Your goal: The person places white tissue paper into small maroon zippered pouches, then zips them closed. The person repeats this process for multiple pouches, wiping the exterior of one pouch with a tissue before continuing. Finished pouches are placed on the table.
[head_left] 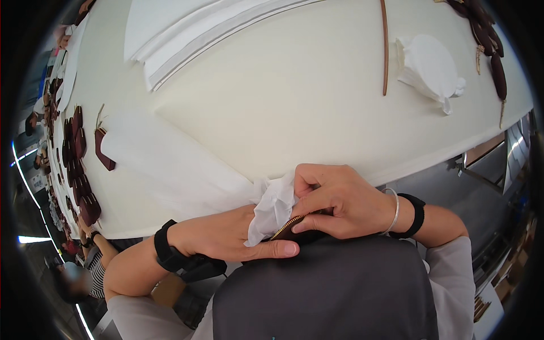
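A dark maroon pouch (pixel 293 228) with a brass-toothed zipper is held between my hands, close to my body at the table's near edge. Crumpled white tissue paper (pixel 273 208) bunches at its zipper opening. My left hand (pixel 226 233) grips the pouch from the left, thumb stretched below the zipper; its other fingers are hidden behind the paper. From the right, my right hand (pixel 347 203) is closed, pinching the pouch's zipper edge with thumb and fingers, its knuckles against the tissue. Most of the pouch's body is hidden by my hands.
Sheets of white paper (pixel 187 39) lie at the far left. Maroon pouches (pixel 73 147) cluster along the left, with a single one (pixel 102 150) nearer. A brown strip (pixel 385 48), a crumpled white bundle (pixel 429 68) and more maroon pieces (pixel 481 28) lie right. A co-worker's hand (pixel 86 229) shows at left.
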The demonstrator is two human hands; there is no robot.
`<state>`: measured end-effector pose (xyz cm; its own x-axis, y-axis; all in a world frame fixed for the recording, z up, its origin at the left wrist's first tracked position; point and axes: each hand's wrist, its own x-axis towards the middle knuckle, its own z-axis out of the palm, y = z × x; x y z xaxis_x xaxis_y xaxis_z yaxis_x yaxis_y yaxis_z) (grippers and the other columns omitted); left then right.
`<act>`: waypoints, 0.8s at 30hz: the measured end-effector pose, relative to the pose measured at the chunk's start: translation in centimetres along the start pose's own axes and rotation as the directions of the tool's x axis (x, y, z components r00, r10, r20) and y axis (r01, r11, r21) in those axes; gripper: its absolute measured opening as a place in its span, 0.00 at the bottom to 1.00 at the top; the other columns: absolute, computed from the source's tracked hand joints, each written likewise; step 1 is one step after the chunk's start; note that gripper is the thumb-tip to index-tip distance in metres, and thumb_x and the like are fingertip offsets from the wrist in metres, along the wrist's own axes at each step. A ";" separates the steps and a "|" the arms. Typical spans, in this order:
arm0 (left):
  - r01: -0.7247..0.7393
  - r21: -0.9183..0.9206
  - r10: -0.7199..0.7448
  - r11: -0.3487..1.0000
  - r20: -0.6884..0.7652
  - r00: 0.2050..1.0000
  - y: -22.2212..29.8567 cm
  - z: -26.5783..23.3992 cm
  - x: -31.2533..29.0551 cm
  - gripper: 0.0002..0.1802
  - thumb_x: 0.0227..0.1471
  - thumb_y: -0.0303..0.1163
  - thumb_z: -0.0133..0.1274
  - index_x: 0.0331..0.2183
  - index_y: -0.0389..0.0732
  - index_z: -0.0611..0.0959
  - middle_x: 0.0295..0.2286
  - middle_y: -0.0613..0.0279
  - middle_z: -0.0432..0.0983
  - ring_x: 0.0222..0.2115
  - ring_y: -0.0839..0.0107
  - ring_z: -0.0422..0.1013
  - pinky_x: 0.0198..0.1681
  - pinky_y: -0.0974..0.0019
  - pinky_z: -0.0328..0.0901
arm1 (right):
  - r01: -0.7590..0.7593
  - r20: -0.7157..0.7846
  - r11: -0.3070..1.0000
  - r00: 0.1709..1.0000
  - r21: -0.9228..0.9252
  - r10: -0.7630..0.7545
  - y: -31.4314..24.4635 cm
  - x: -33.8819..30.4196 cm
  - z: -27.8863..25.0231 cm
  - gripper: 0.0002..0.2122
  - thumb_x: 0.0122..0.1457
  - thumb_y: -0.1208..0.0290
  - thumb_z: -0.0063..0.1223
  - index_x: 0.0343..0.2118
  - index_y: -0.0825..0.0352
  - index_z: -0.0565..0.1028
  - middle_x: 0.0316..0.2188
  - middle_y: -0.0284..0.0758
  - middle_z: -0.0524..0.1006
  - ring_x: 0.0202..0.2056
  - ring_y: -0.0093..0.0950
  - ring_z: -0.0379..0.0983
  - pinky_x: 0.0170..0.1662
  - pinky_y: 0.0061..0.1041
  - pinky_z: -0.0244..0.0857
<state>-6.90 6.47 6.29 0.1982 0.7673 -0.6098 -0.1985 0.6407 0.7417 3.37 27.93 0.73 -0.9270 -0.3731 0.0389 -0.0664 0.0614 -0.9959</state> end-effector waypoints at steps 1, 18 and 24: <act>-0.004 -0.004 0.003 1.000 -0.020 1.000 0.3 0.2 0.1 0.34 0.64 0.54 0.51 0.58 0.36 0.69 0.47 0.53 0.72 0.49 0.67 0.67 0.53 0.64 0.62 | 0.007 -0.027 0.999 1.000 0.039 -0.006 0.2 -0.1 0.2 0.05 0.52 0.70 0.66 0.28 0.65 0.82 0.28 0.30 0.70 0.27 0.29 0.70 0.29 0.28 0.63; -0.110 -0.258 0.013 0.960 -0.351 0.936 -0.6 1.8 -2.1 0.17 0.66 0.37 0.52 0.46 0.34 0.83 0.35 0.65 0.81 0.37 0.79 0.73 0.43 0.71 0.67 | -0.102 0.054 0.990 0.994 0.099 0.097 -0.6 -1.0 -1.4 0.06 0.55 0.70 0.68 0.32 0.66 0.83 0.24 0.27 0.68 0.20 0.17 0.64 0.23 0.20 0.56; -0.034 -0.567 -0.161 0.823 -0.290 0.943 -0.5 1.5 -1.9 0.23 0.67 0.37 0.50 0.56 0.32 0.74 0.38 0.67 0.80 0.38 0.82 0.73 0.44 0.75 0.68 | -0.108 0.059 0.990 0.993 0.095 0.103 -0.9 -1.5 -1.5 0.07 0.55 0.68 0.68 0.33 0.65 0.83 0.24 0.27 0.68 0.21 0.18 0.64 0.24 0.21 0.56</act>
<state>-5.72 4.66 7.53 -0.0595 0.6285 -0.7756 -0.7145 0.5157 0.4727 4.25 29.86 1.70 -0.9053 -0.4192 -0.0687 0.0695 0.0134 -0.9975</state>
